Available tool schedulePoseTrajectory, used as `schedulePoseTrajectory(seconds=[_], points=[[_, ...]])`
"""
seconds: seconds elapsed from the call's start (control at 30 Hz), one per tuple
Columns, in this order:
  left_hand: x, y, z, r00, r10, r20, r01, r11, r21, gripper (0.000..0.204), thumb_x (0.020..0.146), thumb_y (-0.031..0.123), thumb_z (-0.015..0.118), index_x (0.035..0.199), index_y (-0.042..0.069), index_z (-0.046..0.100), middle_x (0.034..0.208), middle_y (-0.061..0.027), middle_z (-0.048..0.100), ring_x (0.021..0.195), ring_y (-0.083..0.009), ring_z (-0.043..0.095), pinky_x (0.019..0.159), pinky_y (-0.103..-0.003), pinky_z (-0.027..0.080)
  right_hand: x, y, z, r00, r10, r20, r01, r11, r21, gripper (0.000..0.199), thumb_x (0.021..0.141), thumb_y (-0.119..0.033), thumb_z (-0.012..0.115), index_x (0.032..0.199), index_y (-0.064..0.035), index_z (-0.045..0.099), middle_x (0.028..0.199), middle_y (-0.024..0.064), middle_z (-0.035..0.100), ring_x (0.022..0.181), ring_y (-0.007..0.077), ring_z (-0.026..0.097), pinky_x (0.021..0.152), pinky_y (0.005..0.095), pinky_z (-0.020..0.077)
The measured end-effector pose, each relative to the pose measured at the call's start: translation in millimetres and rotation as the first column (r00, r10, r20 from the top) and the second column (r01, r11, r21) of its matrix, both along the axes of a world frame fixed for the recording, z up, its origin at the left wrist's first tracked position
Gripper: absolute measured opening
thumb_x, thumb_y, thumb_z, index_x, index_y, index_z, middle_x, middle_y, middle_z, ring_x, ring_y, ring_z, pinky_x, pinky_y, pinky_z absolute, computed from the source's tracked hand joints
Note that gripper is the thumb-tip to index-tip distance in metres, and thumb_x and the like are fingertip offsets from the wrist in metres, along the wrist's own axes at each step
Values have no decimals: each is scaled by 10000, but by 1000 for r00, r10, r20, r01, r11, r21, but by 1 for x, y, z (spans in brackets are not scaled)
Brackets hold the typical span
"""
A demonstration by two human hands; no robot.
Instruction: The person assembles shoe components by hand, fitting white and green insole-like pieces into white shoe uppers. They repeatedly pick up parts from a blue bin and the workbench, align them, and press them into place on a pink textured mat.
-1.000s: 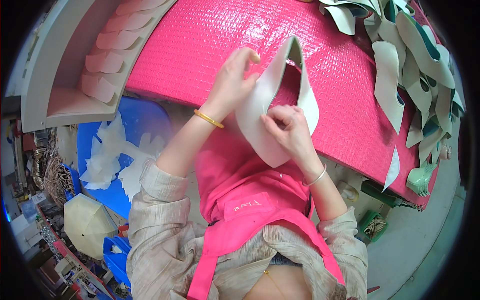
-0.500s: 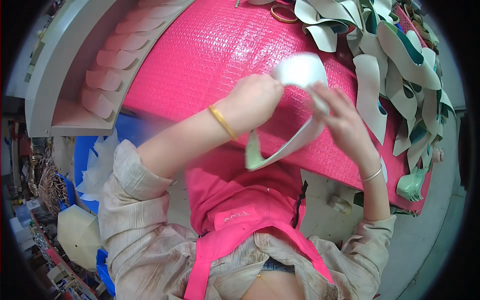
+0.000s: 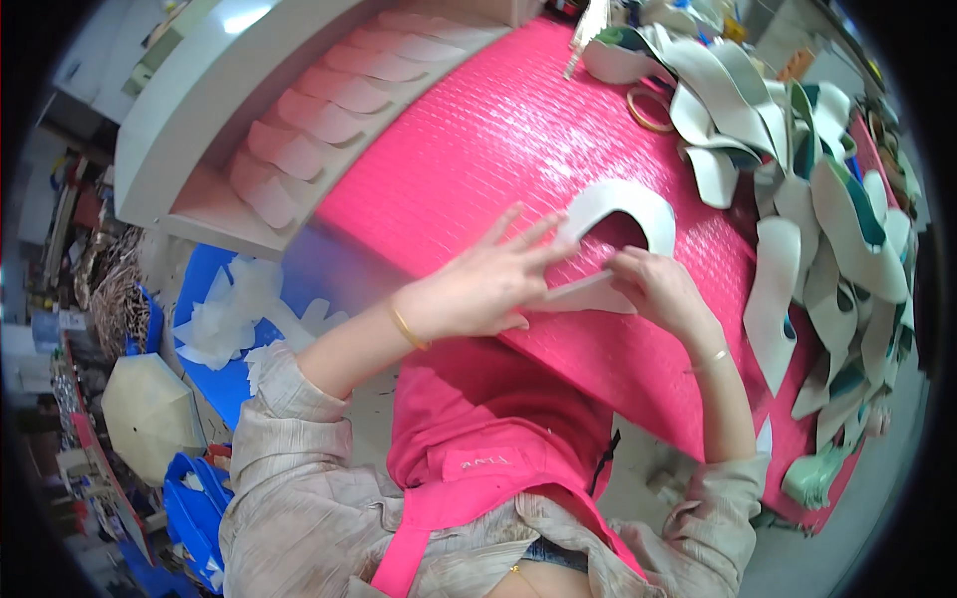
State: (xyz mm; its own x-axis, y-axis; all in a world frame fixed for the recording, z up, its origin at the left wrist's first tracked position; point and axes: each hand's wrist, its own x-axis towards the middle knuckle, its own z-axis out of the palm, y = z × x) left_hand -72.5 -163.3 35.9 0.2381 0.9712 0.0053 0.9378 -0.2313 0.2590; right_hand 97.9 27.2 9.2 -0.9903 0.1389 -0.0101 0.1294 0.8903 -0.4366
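Head view: a white ring-shaped piece (image 3: 623,202) was located over the pink surface (image 3: 478,149), just inside the middle of its near edge; whether it rested on the surface could not be determined. The right hand (image 3: 666,291) had its thumb and fingertips together, clamped on the piece at the lower side of its opening. The left hand (image 3: 478,286) was located at the left side of the piece, with fingers spread and thumb apart; contact between those fingers and the piece could not be confirmed. A pile of green-lined white pieces (image 3: 859,254) lay along the right edge of the surface, with a pale green bundle (image 3: 815,483) at the near right corner. A yellow-brown ring (image 3: 649,125) lay left of the pile, toward the far edge. A grey shelf unit (image 3: 189,125) stood at the left edge and held an overlapping row of pale curved pieces (image 3: 319,118).
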Motion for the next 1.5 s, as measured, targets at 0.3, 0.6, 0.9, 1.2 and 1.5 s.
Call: schedulePoseTrajectory(seconds=[0.3, 0.6, 0.9, 1.2, 1.5], points=[[34, 26, -31, 901, 259, 349, -393, 828, 401, 431, 679, 209, 677, 1021, -9, 532, 1082, -133, 549, 1129, -251, 472, 1000, -433, 325, -82, 48, 15, 987, 161, 32, -164, 970, 182, 260, 716, 33, 520, 959, -55, 556, 1007, 84, 561, 797, 301, 587, 646, 384, 481], [-194, 144, -36, 577, 751, 322, -813, 487, 319, 304, 863, 305, 485, 788, 57, 644, 733, -200, 589, 722, -370, 575, 634, -444, 445, -55, 53, 35, 984, -28, -178, 20, 999, -43, 433, 667, 76, 529, 1066, -85, 579, 1077, 110, 559, 758, 297, 599, 648, 375, 488], [-351, 216, -87, 815, 563, -138, -467, 779, 419, 176, 776, 251, 563, 825, 104, 647, 807, -151, 633, 797, -321, 607, 719, -426, 477, -13, 76, 12, 1000, 31, 0, -31, 996, 85, 343, 624, 11, 597, 958, -67, 613, 882, 68, 595, 693, 225, 571, 581, 331, 434], [-333, 201, -59, 695, 668, 266, -578, 299, 760, 186, 819, 222, 512, 765, 80, 619, 703, -124, 620, 648, -322, 600, 582, -412, 471, -15, 78, 16, 999, 21, -38, -20, 999, 28, 323, 627, 8, 600, 941, -66, 617, 830, 72, 596, 671, 231, 561, 568, 333, 426], [-216, 178, 70, 765, 416, 492, -609, 216, 763, 128, 825, 82, 531, 844, -26, 595, 664, -145, 604, 621, -194, 613, 562, -302, 447, -45, 49, 51, 978, -159, -135, 106, 936, -336, 289, 723, 46, 553, 994, -41, 605, 822, 101, 595, 704, 215, 573, 625, 277, 449]])
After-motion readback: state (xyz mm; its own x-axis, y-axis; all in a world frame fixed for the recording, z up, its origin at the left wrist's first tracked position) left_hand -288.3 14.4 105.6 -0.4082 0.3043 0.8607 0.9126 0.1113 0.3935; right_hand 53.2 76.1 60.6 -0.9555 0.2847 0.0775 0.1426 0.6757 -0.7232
